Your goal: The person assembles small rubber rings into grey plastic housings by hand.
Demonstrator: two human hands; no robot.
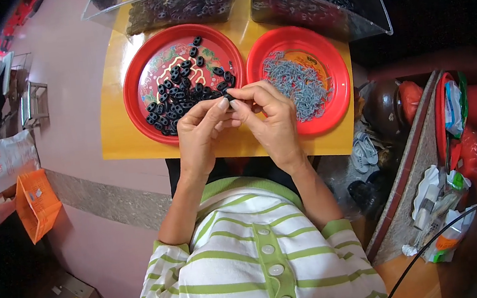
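Note:
Both hands meet over the near edge of the table, between two red plates. A small black piece, which looks like a two-hole cord lock, is pinched between the fingertips of my left hand and my right hand. Fingers cover most of it. The left red plate bears many loose black cord locks, heaped toward its near side. In the right red plate lies a pile of small grey springs. My right hand overlaps that plate's near left rim.
Two clear plastic bins full of small dark parts stand at the table's far side. The table has a yellow top. An orange bag is at the left. Sandals and a ledge with packets lie to the right.

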